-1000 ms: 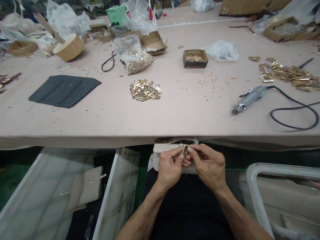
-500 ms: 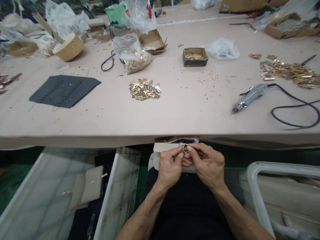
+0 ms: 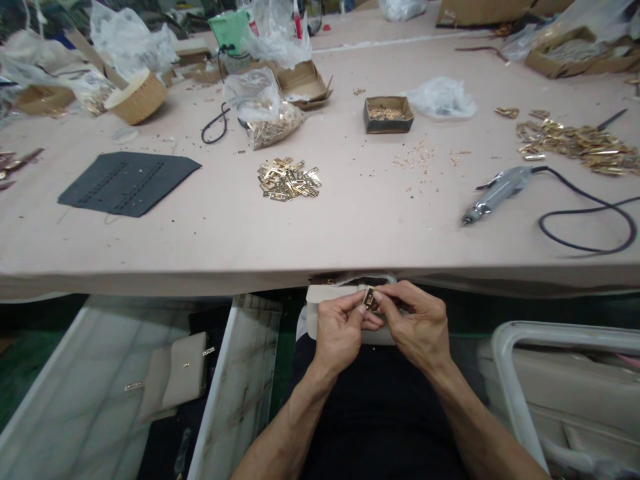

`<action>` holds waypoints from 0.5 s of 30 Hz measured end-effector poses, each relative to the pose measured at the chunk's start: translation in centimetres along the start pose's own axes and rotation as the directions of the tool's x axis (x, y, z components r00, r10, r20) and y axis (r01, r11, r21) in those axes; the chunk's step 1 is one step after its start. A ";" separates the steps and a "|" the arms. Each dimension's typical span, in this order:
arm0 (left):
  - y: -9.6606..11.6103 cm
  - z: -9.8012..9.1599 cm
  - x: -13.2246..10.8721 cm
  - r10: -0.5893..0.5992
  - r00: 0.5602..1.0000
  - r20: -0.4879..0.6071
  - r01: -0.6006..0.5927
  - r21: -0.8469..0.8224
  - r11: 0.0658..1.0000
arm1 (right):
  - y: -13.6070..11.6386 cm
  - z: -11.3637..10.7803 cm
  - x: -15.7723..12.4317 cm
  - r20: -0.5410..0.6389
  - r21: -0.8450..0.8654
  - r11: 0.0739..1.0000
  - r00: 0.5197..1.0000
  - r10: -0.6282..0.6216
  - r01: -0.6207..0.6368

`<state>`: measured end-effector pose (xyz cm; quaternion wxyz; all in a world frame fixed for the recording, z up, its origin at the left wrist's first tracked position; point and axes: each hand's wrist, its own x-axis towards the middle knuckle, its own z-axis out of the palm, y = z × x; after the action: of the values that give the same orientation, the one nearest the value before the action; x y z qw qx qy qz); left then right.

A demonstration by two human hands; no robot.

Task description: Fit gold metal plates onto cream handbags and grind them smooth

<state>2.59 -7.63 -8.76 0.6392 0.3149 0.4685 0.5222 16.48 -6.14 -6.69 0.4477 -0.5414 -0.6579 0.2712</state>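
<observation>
From where I watch, both hands meet just below the edge of the tabletop [image 3: 325, 243], with a small gold fitting [image 3: 370, 299] between them. The left hand [image 3: 340, 333] has it pinched by thumb and fingers on one side, and the right hand [image 3: 419, 323] pinches it from the other. I take the two-sided grip as a way of steadying so small a part and controlling its angle. A pale bag [image 3: 316, 313] lies behind and beneath the hands, over the dark-clothed lap, which probably serves as a support; I cannot tell whether the fitting is joined to it. Up on the tabletop, a gold pile [image 3: 289, 180] sits ahead and to the left, perhaps heaped near the edge for easy picking. The driver [image 3: 500, 190] lies to the right, likely kept to that side for the right hand. The fitting sits right at the fingertips, tilted, its dark middle showing, with the thumbs on the near side; the remaining fingers curl behind, partly hidden.
</observation>
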 end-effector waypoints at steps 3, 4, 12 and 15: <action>0.0 -0.2 0.0 -0.002 1.000 0.007 0.002 -0.007 1.000 | 0.3 0.0 0.1 0.019 0.060 0.998 1.000 0.024 -0.025; 0.0 -0.2 0.0 0.000 1.000 0.016 0.000 -0.010 1.000 | 0.5 0.0 0.2 0.030 0.096 0.994 0.998 0.047 -0.050; 0.6 0.0 -0.4 0.003 0.999 0.032 -0.002 -0.032 0.999 | 1.9 0.1 0.4 0.105 0.335 0.922 0.980 0.170 -0.196; 0.4 0.2 -0.4 0.010 1.000 -0.006 -0.010 -0.054 0.998 | 1.9 0.1 0.3 0.111 0.334 0.929 0.985 0.130 -0.161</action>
<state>2.62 -7.91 -8.20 0.6436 0.2985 0.4544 0.5387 17.30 -5.33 -8.26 0.4843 -0.4906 -0.5779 0.4369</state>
